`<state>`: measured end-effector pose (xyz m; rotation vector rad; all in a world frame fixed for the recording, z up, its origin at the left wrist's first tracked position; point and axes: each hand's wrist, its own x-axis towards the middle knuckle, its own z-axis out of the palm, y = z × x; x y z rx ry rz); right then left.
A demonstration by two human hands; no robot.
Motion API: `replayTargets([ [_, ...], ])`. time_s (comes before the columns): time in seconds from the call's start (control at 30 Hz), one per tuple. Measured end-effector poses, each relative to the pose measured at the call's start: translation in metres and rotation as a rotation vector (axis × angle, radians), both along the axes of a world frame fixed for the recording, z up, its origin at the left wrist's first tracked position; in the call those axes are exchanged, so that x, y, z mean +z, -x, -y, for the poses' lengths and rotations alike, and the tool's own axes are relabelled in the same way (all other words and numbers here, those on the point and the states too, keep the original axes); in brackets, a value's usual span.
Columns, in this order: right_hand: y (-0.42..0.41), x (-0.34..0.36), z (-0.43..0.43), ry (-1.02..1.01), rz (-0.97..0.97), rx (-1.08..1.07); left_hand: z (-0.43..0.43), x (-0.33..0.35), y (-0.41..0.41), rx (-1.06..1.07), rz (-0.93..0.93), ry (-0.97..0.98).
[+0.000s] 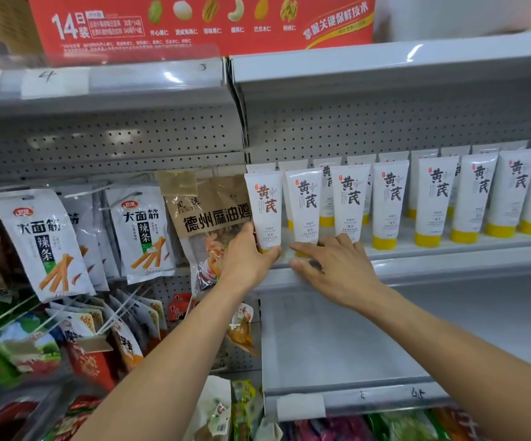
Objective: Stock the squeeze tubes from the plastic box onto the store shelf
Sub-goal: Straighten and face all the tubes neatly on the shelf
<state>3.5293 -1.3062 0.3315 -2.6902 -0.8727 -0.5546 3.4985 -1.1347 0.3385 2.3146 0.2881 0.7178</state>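
Several white squeeze tubes with yellow caps stand cap-down in rows on the grey store shelf [432, 259]. My left hand [246, 256] grips the bottom of the leftmost tube [264, 205], thumb on its left side and fingers curled under its cap. My right hand [334, 265] lies just right of it, fingers stretched toward the base of the second tube [304, 206] and touching it near the shelf's front edge. The plastic box is out of view.
Hanging snack bags [44, 243] and a brown chicken pack [208, 211] crowd the pegboard left of the tubes. A red nut carton [200, 23] sits on the top shelf. Below the tubes is a bare shelf [353, 345], with more packets underneath.
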Motion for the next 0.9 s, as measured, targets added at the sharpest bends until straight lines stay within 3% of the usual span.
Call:
replayTargets([
  [0.17,0.008,-0.011,0.015,-0.123,0.001,0.051,0.011,-0.003,0.011,0.013,0.087,0.124],
  [0.27,0.013,-0.024,0.035,-0.321,0.068,0.108,0.028,-0.012,0.028,0.122,0.374,-0.010],
  [0.37,0.010,-0.030,0.061,-0.425,0.164,0.074,0.055,-0.020,0.037,-0.002,0.529,-0.169],
  [0.53,-0.010,-0.022,0.101,-0.463,0.175,-0.010,0.105,-0.025,0.027,-0.269,0.339,-0.369],
  [0.67,-0.028,-0.012,0.119,-0.370,0.103,-0.001,0.129,-0.024,0.010,-0.182,0.154,-0.419],
  [0.9,-0.048,-0.009,0.121,-0.168,0.049,0.008,0.136,-0.023,-0.015,0.004,0.015,-0.542],
])
